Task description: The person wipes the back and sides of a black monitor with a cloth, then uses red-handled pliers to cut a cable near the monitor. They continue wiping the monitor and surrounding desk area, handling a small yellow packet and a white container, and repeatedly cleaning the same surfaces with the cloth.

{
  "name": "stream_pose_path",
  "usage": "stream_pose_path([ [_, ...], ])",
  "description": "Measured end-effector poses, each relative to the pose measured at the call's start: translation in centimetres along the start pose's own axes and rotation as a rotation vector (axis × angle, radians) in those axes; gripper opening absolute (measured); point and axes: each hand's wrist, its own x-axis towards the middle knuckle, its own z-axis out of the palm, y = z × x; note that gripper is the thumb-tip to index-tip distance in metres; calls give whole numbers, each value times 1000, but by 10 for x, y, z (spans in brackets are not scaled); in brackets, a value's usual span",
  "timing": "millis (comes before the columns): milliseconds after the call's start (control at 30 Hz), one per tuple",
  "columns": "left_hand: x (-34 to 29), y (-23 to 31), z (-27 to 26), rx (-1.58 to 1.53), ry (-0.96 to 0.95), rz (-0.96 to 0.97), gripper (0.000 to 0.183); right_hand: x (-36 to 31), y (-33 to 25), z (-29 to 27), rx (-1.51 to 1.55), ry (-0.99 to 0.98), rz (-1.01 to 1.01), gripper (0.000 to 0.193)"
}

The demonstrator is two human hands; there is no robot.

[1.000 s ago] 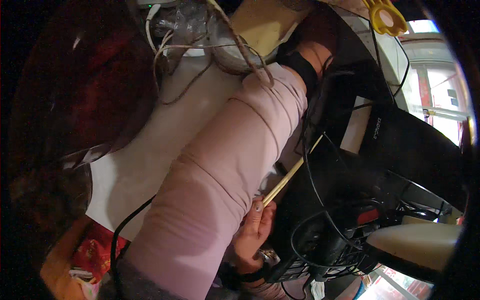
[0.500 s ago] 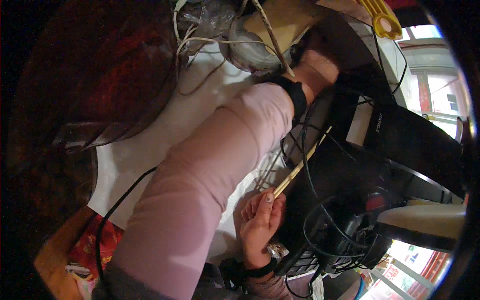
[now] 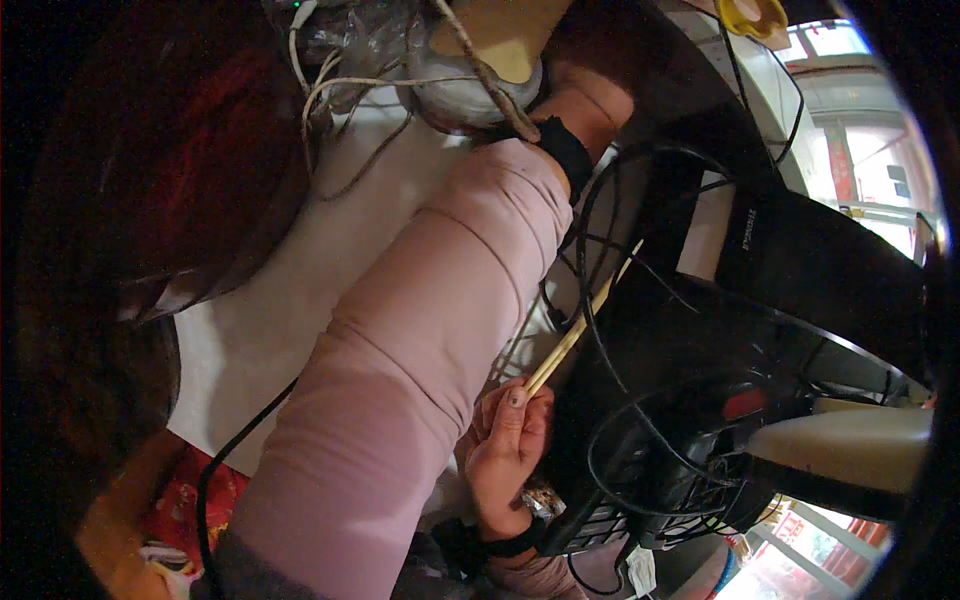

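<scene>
My left arm, in a pink sleeve with a black band at the wrist, stretches from the lower left to the upper right. At its end my left hand [image 3: 588, 100] is in deep shadow beside a round clear container [image 3: 455, 108], its fingers hidden. Below that arm, my right hand [image 3: 508, 445] is closed round a pair of pale wooden chopsticks [image 3: 558, 352], thumb on top. The chopsticks slant up and right, their tips over a black plastic casing [image 3: 670, 340] and crossed by a black cable [image 3: 592, 330].
A white surface [image 3: 240, 345] lies under my left arm. Pale cords [image 3: 375, 82] and a tan flat piece [image 3: 500, 45] are at the top. A dark red bulky thing [image 3: 180, 170] fills the upper left. A cream rounded object [image 3: 840, 445] and a yellow object [image 3: 750, 18] are on the right.
The view has shifted, so most things appear a little farther left. My right hand keeps hold of the chopsticks, and my left arm remains stretched toward the upper right.
</scene>
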Motion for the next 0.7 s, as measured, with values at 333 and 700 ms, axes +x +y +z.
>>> stream_pose_path([
  [333, 14, 4, 0, 64, -29, -20, 29, 1, 2, -1, -15, -17, 19, 8],
  [700, -4, 33, -55, 205, -611, 27, 33, 2, -3, 6, 111, 17, 123, 10],
])
